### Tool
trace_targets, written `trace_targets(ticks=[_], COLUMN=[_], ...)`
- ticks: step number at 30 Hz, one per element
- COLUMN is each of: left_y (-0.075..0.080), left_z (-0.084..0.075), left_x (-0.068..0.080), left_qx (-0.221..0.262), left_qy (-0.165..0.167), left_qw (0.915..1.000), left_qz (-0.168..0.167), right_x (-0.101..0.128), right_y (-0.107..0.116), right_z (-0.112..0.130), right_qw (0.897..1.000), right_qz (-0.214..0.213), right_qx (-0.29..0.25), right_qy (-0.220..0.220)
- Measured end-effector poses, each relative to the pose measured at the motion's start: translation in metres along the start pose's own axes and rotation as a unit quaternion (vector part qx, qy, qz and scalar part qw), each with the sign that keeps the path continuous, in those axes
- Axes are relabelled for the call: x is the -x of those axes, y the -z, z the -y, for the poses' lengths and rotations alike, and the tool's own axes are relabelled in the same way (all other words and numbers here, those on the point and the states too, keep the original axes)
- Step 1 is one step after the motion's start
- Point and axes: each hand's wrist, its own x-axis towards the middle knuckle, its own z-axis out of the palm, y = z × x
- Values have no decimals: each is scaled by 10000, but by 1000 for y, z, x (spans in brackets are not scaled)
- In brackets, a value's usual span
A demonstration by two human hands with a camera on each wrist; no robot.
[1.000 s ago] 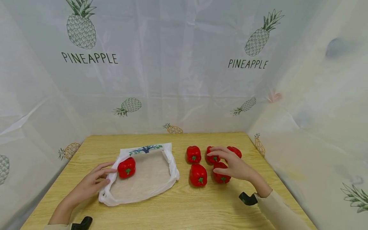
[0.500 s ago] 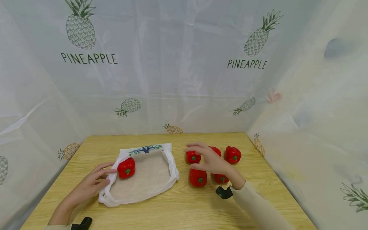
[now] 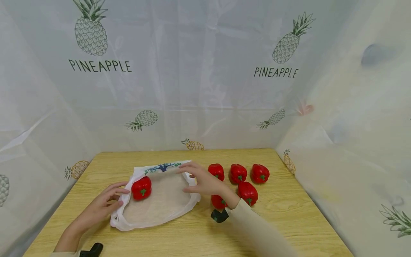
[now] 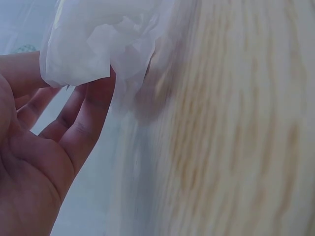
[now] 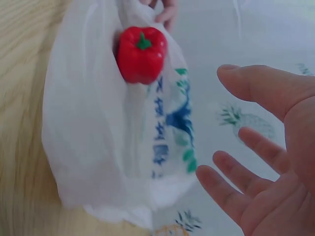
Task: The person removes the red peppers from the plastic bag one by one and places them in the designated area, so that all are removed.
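A white plastic bag [image 3: 160, 203] lies open on the wooden table [image 3: 199, 235], with one red bell pepper [image 3: 141, 187] inside near its left rim. My left hand [image 3: 119, 192] pinches the bag's left edge [image 4: 88, 39] between thumb and fingers, right beside that pepper. My right hand [image 3: 189, 181] hovers with spread fingers over the bag's right rim and holds nothing. In the right wrist view the pepper [image 5: 141, 54] shows through the bag [image 5: 98, 147], beyond my open right hand [image 5: 221, 123].
Several more red peppers lie on the table right of the bag: three in a back row [image 3: 216, 170] [image 3: 238, 173] [image 3: 260, 173], one in front [image 3: 248, 192], and one partly hidden under my right wrist [image 3: 219, 201]. Pineapple-print curtains wall in the table.
My right hand has swung left, from above the loose peppers to the bag's right rim, carrying nothing. The left hand and the pepper in the bag have stayed put.
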Motion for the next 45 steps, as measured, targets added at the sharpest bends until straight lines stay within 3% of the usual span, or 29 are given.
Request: trace_targets(ticks=[8,20,29,45], left_y=[1,2,3,2], left_z=[1,-1,-5,0], left_x=[1,-1,0,2], left_qx=[143,150,142,47], left_qy=[154,115,78,0], left_qw=[9998,9998,9998,10000], left_qz=[49,67,70,11], right_x=[-36,-77,-95,-109], right_y=[-33,-76,-98,-124], right_z=[-4,-9,-8,-7], right_qw=[9995,9996,9985,9975], right_qz=[86,72,171,-72], right_qx=[-277,-204,-488,-315], right_qy=[89,171,-181,-635])
